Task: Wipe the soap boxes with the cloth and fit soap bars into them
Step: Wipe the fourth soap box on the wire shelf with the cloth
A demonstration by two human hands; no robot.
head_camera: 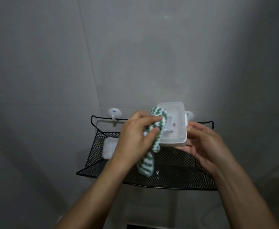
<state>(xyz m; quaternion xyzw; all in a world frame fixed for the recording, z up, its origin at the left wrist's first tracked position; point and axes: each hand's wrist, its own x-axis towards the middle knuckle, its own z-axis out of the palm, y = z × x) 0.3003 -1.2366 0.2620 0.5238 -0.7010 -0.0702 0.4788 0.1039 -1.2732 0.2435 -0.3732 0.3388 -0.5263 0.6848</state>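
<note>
Left hand [135, 138] grips ribbed green-white cloth [153, 136] against translucent rectangular soap box [173, 124], right hand [206, 146] holding it above mesh shelf [176, 176].

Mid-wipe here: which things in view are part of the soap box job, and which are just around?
In the job:
- left hand gripping the green-and-white cloth
- right hand holding the clear soap box
- second soap box, lying in the basket

Just around:
- black mesh basket
- two white wall hooks
- grey tiled wall
</note>
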